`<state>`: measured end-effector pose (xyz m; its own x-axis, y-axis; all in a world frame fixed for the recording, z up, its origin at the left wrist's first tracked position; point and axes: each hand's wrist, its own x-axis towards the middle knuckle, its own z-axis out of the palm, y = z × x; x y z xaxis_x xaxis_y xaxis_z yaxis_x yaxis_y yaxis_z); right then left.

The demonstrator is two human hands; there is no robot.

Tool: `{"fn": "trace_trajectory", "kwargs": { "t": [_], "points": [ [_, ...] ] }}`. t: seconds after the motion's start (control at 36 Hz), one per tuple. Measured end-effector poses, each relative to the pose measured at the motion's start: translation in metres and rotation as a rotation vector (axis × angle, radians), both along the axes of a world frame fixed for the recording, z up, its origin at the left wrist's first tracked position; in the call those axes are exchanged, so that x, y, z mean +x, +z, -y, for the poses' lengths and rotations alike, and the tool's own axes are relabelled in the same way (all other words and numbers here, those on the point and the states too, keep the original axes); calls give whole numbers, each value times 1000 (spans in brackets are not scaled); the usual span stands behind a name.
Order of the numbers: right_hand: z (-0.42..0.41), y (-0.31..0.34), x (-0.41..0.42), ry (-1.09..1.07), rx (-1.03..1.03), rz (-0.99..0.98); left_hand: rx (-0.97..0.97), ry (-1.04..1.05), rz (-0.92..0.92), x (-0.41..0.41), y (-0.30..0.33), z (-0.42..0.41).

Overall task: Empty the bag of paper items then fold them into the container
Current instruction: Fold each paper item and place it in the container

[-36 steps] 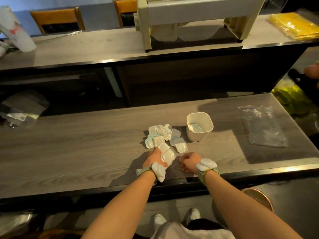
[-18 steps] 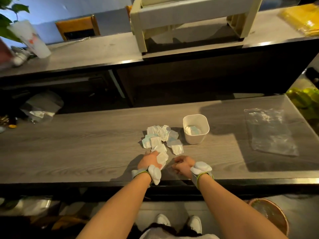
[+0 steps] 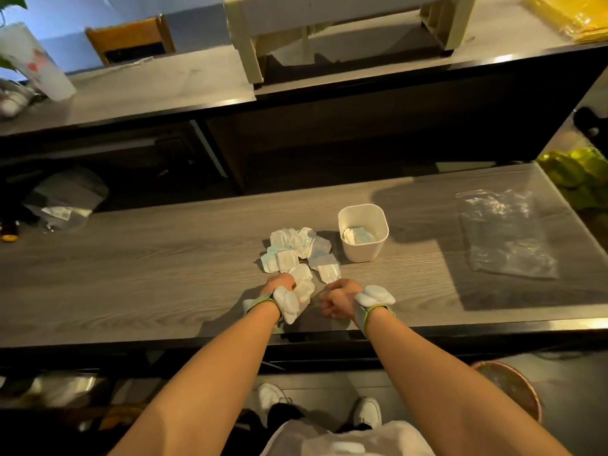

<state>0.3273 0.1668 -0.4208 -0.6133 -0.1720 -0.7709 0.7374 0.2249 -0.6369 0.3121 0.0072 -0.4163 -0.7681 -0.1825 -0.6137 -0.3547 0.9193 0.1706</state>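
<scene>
Papers [image 3: 297,250] lie in a heap just left of the white cup [image 3: 363,232]. The left hand [image 3: 280,285] grips 1 paper [image 3: 303,287]. The right hand [image 3: 339,298] is curled, holding nothing. A sloppy fold might not fit the cup.

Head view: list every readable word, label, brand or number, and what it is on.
None can be read.
White cup, far left: red marks, too blurred.
Paper items: blue print, too small.
Plastic bag: no text visible.
Container: plain.
</scene>
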Motion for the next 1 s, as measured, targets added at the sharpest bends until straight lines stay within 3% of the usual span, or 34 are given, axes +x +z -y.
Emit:
{"fn": "trace_trajectory", "kwargs": {
  "t": [0.08,0.17,0.25,0.39,0.47,0.58,0.64,0.75,0.86,1.0],
  "points": [
    [7,3,2,-24,28,-32,110,47,-56,4,8,-3],
    [12,-2,4,-76,5,-67,394,175,-109,11,6,-6],
    [17,-3,2,-132,-27,-101,559,202,-165,14,9,-8],
    [17,-21,-7,-234,33,-180,751,285,-26,10,8,-13],
    [13,-37,-12,-283,32,-193,776,378,42,6,9,-15],
    [11,-28,-12,-341,22,-191,775,618,-111,-7,0,-8],
    [9,-23,-10,-377,-34,-189,821,690,-56,-13,2,-7],
    [6,-16,-7,-371,-148,-165,816,593,38,-15,4,-13],
    [-3,-13,-4,-384,-242,-125,788,505,-16,-12,-4,-7],
    [-9,-5,-2,-375,-396,-93,937,611,113,-11,3,-6]
  ]
}}
